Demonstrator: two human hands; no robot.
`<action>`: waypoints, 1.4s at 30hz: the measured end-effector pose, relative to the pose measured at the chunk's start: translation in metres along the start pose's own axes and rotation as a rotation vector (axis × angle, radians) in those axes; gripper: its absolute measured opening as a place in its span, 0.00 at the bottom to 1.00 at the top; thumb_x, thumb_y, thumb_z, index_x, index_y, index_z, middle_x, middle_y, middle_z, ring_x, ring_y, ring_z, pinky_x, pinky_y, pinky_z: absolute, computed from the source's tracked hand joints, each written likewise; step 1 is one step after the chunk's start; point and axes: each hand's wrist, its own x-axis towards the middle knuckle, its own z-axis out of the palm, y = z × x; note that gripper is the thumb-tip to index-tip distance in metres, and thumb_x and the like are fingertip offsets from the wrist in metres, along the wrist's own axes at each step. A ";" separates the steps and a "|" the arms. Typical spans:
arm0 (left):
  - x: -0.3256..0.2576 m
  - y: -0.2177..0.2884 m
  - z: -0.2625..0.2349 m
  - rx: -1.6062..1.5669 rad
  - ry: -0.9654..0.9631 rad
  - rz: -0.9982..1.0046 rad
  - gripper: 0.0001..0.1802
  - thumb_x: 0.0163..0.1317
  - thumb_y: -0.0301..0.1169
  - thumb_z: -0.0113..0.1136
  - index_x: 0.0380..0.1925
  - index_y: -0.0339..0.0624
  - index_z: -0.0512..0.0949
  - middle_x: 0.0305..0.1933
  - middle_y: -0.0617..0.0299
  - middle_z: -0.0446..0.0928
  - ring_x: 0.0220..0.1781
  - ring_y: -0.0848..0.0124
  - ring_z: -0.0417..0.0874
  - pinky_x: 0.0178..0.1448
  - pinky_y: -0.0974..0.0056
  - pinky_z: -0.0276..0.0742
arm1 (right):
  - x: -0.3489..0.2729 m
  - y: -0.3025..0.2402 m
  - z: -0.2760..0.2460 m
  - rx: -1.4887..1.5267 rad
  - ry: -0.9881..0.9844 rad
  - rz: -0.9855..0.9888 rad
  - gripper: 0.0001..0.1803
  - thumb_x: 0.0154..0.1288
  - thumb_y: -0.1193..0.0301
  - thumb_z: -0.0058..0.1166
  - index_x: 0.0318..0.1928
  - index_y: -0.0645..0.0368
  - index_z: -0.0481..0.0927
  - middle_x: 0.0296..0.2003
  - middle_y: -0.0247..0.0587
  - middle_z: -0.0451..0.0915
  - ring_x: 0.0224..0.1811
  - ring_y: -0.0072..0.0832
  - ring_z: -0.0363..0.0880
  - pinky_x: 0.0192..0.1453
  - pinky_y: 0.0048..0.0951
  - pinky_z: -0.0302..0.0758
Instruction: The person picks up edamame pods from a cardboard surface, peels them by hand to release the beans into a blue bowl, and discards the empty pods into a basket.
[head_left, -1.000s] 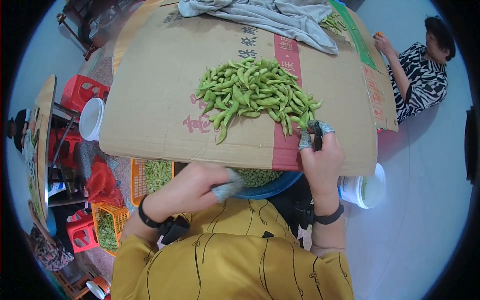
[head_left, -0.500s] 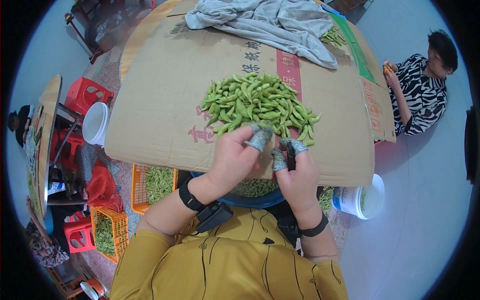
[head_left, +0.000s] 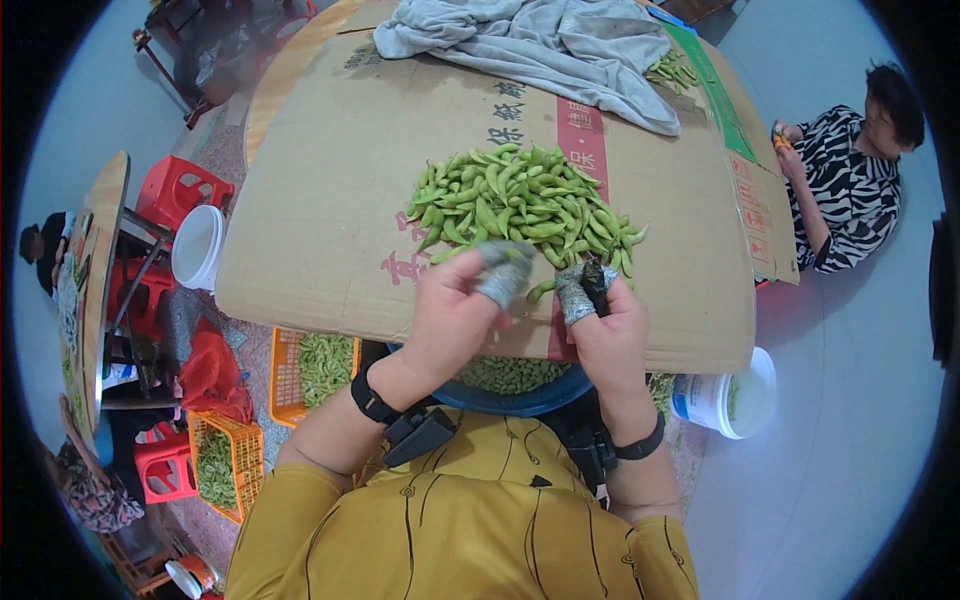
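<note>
A pile of green edamame pods (head_left: 520, 200) lies on a flattened cardboard sheet (head_left: 310, 240) in front of me. My left hand (head_left: 462, 300) is at the near left edge of the pile. Its grey-wrapped fingertips are blurred and bunched together, and what they hold does not show clearly. To its right, my right hand (head_left: 608, 320) has its silver-wrapped fingers closed, with a dark narrow piece (head_left: 594, 287) among them. A single edamame pod (head_left: 541, 290) sticks out at its fingertips. Beneath the cardboard's near edge stands a blue basin (head_left: 520, 400) of shelled beans (head_left: 510, 373).
A grey cloth (head_left: 530, 50) covers the cardboard's far end. Orange baskets of pods (head_left: 285, 375) and a white bucket (head_left: 197, 248) stand at left, near red stools (head_left: 180, 190). Another white bucket (head_left: 745, 395) is at right. A person in a striped shirt (head_left: 850, 190) sits at far right.
My left hand has shifted slightly left, away from the right one. The right fingers have drawn closer together, and a pod now shows at their tips.
</note>
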 end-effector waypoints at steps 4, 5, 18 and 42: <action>-0.002 0.004 -0.010 -0.134 0.011 -0.144 0.11 0.68 0.28 0.50 0.47 0.41 0.77 0.35 0.64 0.79 0.21 0.80 0.75 0.24 0.77 0.67 | 0.000 0.007 -0.010 -0.270 0.029 -0.128 0.12 0.64 0.74 0.54 0.47 0.65 0.76 0.26 0.37 0.80 0.24 0.21 0.78 0.28 0.26 0.75; -0.003 0.001 -0.012 -0.113 -0.041 -0.196 0.11 0.68 0.27 0.50 0.47 0.41 0.76 0.34 0.64 0.78 0.20 0.80 0.74 0.24 0.77 0.68 | -0.005 -0.001 -0.009 -0.345 0.022 -0.170 0.14 0.64 0.75 0.53 0.50 0.66 0.75 0.28 0.40 0.81 0.26 0.25 0.80 0.32 0.28 0.76; -0.025 0.007 -0.016 0.094 -0.272 -0.258 0.08 0.66 0.26 0.50 0.43 0.38 0.76 0.26 0.70 0.72 0.25 0.83 0.67 0.29 0.73 0.67 | -0.029 -0.007 -0.009 -0.190 -0.348 -0.060 0.21 0.62 0.79 0.47 0.58 0.62 0.71 0.31 0.39 0.82 0.34 0.22 0.81 0.40 0.25 0.77; -0.033 0.004 -0.027 0.987 -0.260 0.495 0.09 0.51 0.24 0.62 0.30 0.38 0.72 0.24 0.55 0.72 0.24 0.58 0.76 0.27 0.61 0.71 | -0.038 -0.018 -0.003 0.069 -0.487 0.358 0.24 0.63 0.80 0.40 0.59 0.55 0.70 0.29 0.29 0.75 0.21 0.12 0.67 0.22 0.17 0.71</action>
